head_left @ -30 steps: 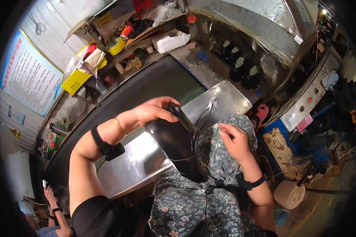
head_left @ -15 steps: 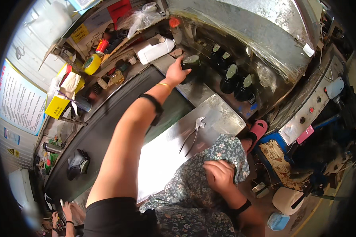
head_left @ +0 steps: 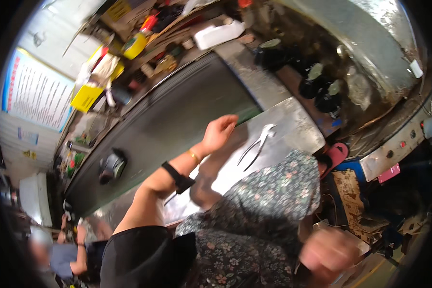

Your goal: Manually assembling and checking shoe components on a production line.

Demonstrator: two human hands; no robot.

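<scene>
My left hand point(head_left: 219, 134) hovers over the edge where the dark conveyor belt point(head_left: 177, 105) meets a bare metal plate point(head_left: 297, 125). Its fingers are curled together and nothing shows in them. A pair of lasting pliers point(head_left: 258, 146) lies on the plate, to the right of that hand, handles toward me. My right hand point(head_left: 327, 253), low at the right beside my floral apron point(head_left: 269, 192), is smeared by motion, its fingers unreadable. Beyond the belt's far end stands a black shoe with a pale green top point(head_left: 269, 50). Another dark shoe point(head_left: 113, 165) sits on the belt at the left.
More black shoes point(head_left: 317, 86) stand under a metal hood point(head_left: 365, 43) at the far right. A white plastic jug point(head_left: 219, 34), yellow tape point(head_left: 134, 45) and a yellow box point(head_left: 87, 97) line the belt's far side. A control panel point(head_left: 398, 149) is at the right; a co-worker point(head_left: 74, 254) at lower left.
My left hand has come back from the shoe at the belt's far end, which stays there. My right hand has left my lap, moving right and down. The view has shifted.
</scene>
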